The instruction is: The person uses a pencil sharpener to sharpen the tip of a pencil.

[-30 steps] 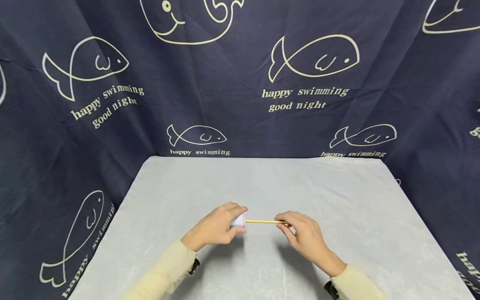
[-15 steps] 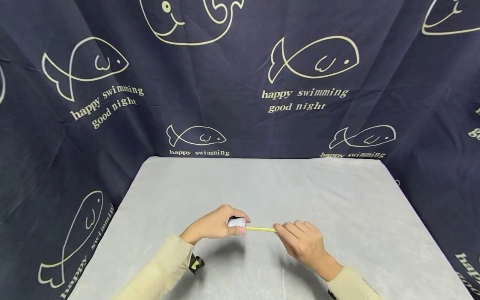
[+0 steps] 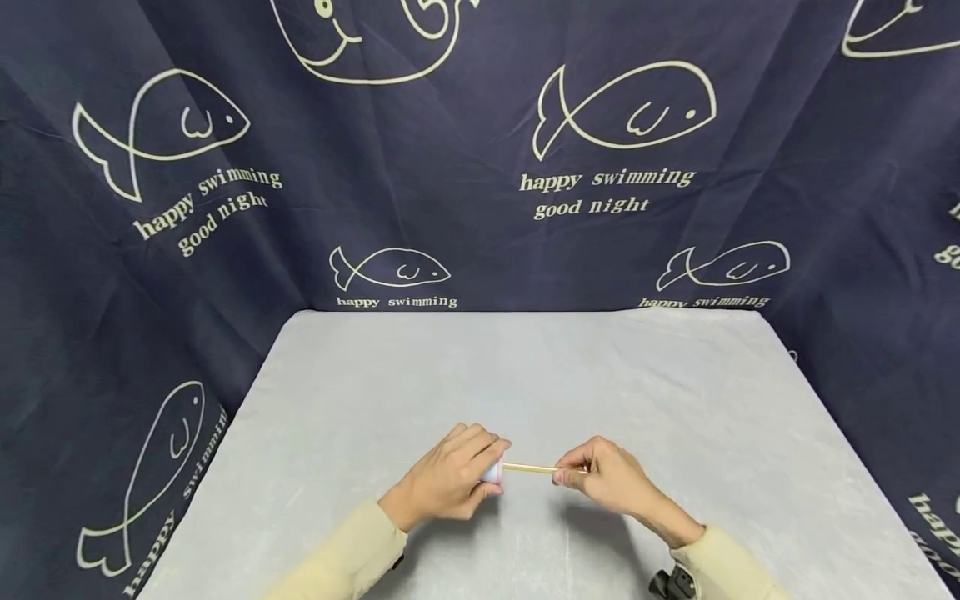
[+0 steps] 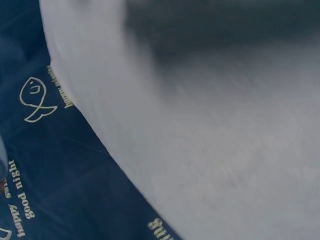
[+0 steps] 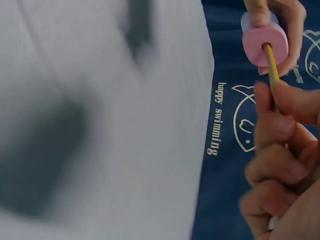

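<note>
My left hand [image 3: 450, 475] grips a small pencil sharpener [image 3: 493, 472] with a light blue body. The sharpener's pink end [image 5: 254, 47] faces right, toward my other hand. A yellow pencil [image 3: 529, 468] runs into the hole in that pink end, so its tip is hidden. Thumb and fingers of my right hand [image 3: 611, 477] pinch the pencil farther along its shaft. Seen from the right wrist, the other fingers curl in toward the palm. Both hands are held above the table, casting shadows. Only a sliver of light blue shows at the left wrist view's edge.
A table with a pale grey cloth [image 3: 525, 375] lies beneath the hands. Dark blue curtains [image 3: 480, 167] printed with fish and lettering hang behind it and along both sides. Dark wrist devices [image 3: 672, 583] show at the cream sleeves [image 3: 723, 567].
Both hands have shifted slightly right and nearer, with sharpener and pencil. The right hand has rolled back and forth around the pencil, its knuckles up half a second ago and turned now.
</note>
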The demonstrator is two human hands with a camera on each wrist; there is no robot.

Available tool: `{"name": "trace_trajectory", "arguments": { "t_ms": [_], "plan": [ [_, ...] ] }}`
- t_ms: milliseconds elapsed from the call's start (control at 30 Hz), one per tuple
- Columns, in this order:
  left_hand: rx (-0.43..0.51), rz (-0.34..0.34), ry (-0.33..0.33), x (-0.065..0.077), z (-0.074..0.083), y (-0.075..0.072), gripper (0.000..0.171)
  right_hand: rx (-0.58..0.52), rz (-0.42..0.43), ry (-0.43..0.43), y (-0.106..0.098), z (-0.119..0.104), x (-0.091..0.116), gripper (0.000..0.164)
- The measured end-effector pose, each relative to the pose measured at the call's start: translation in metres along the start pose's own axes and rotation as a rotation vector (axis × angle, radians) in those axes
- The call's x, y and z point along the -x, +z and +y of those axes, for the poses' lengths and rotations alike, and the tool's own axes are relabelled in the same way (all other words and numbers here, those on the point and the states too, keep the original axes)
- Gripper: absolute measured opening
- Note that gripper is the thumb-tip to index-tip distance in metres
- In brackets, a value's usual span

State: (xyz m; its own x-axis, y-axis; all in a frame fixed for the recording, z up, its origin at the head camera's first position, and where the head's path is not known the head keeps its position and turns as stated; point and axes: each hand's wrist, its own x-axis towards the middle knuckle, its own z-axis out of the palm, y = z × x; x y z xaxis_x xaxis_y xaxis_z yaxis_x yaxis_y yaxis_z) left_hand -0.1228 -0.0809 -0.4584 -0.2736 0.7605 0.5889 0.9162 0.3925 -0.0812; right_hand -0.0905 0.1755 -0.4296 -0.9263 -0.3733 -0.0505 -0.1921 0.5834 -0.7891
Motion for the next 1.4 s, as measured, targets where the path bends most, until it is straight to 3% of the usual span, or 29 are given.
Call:
{"name": "trace_trajectory", "arguments": {
  "t_ms": [133,200,300,400,500,567,700,800,900,1000,1100,1200,1300,1400],
  "plan": [
    [-0.093,0.014,0.055,0.003,0.002,0.005,0.047,-0.188,-0.142,0.037,-0.002,0.008,-0.005,0.015],
    [-0.089,-0.005,0.043,0.002,0.001,0.004,0.045,-0.152,-0.14,0.033,-0.001,0.011,-0.007,0.015],
    [-0.053,-0.042,-0.008,0.001,-0.001,0.001,0.044,-0.012,-0.08,-0.001,0.002,0.012,-0.009,0.013],
    [-0.008,-0.088,-0.098,-0.001,-0.006,-0.005,0.05,0.143,0.05,-0.094,0.008,0.012,-0.009,0.002],
    [0.068,-0.153,-0.208,-0.005,-0.01,-0.011,0.05,0.283,0.25,-0.261,0.014,0.015,-0.01,0.016],
    [0.151,-0.201,-0.284,-0.007,-0.011,-0.015,0.048,0.363,0.394,-0.398,0.018,0.019,-0.01,0.02],
    [0.359,-0.283,-0.434,-0.012,-0.015,-0.024,0.043,0.513,0.636,-0.664,0.021,0.025,-0.014,0.004],
    [0.513,-0.316,-0.523,-0.017,-0.019,-0.03,0.036,0.604,0.786,-0.82,0.021,0.027,-0.018,0.024],
    [0.649,-0.342,-0.562,-0.021,-0.023,-0.035,0.026,0.659,0.902,-0.948,0.022,0.024,-0.022,0.029],
    [0.73,-0.373,-0.548,-0.024,-0.025,-0.036,0.021,0.672,0.947,-1.019,0.022,0.017,-0.022,0.033],
    [0.764,-0.399,-0.529,-0.023,-0.027,-0.032,0.021,0.679,0.92,-1.036,0.02,0.01,-0.019,0.036],
    [0.773,-0.393,-0.544,-0.014,-0.024,-0.023,0.024,0.679,0.78,-0.945,0.021,0.011,-0.015,0.038],
    [0.688,-0.339,-0.535,-0.004,-0.015,-0.008,0.033,0.574,0.515,-0.681,0.023,0.018,-0.008,0.025],
    [0.487,-0.265,-0.424,0.005,-0.003,0.007,0.043,0.344,0.217,-0.325,0.018,0.022,-0.004,0.012]
  ]
}}
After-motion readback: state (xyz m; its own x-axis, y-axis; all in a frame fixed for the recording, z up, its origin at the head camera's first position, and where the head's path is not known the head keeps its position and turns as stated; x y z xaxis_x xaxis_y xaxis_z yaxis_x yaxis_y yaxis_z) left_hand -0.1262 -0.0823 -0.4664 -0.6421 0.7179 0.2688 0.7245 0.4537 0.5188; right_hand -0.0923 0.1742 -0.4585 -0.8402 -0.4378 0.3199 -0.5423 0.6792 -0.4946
